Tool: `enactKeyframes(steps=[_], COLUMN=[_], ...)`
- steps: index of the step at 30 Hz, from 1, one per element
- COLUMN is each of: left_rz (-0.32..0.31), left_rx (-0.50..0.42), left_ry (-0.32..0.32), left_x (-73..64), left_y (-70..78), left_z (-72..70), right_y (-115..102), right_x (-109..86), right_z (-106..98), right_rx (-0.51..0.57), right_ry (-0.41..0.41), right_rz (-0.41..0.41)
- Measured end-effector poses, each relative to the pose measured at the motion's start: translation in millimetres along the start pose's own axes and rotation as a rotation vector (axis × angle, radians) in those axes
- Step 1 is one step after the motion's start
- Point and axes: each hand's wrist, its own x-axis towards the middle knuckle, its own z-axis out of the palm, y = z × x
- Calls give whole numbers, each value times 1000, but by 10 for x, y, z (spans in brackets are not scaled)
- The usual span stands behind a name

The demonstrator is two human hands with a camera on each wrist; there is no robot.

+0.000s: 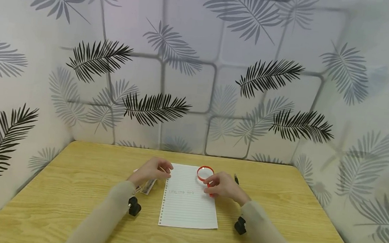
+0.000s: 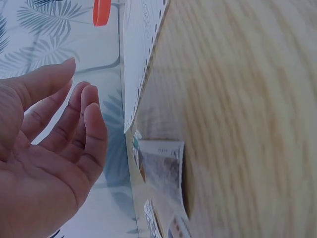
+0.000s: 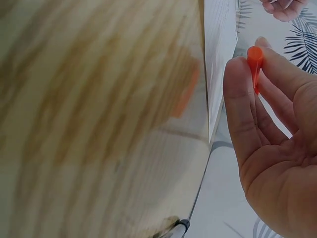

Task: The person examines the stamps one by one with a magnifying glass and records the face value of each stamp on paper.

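My right hand [image 1: 225,186] pinches the handle [image 3: 255,57] of a red-rimmed magnifying glass [image 1: 205,173] between thumb and fingers. The lens is over the upper right of a lined sheet of paper [image 1: 188,211] with punched holes down its left edge. Faint handwriting [image 1: 181,192] runs across the middle of the sheet. At the paper's upper left edge hovers my left hand [image 1: 153,170], its fingers loosely bent and nothing between them in the left wrist view.
Small printed picture slips [image 2: 161,166] lie on the wooden table [image 1: 88,189], partly under my left forearm in the head view. Beyond my right hand lies a dark pen [image 1: 236,179]. A leaf-patterned wall covering [image 1: 187,82] stands behind the table.
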Motion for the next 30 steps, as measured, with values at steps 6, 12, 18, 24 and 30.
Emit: enactKeyframes(steps=[6, 12, 18, 24, 30], left_rz=[39, 40, 31, 29, -31], left_rx=[7, 57, 82, 80, 93], left_ry=[-52, -110, -168, -202, -211], left_x=[47, 64, 68, 130, 125], left_y=[11, 50, 128, 148, 197], left_z=[82, 168, 272, 362, 420], right_y=[98, 231, 283, 337, 342], right_x=[-33, -73, -156, -216, -266], right_z=[-70, -145, -208, -281, -320], right_rx=[-34, -49, -4, 43, 54], right_ry=[17, 3, -8, -22, -33], right_rz=[24, 37, 67, 69, 101])
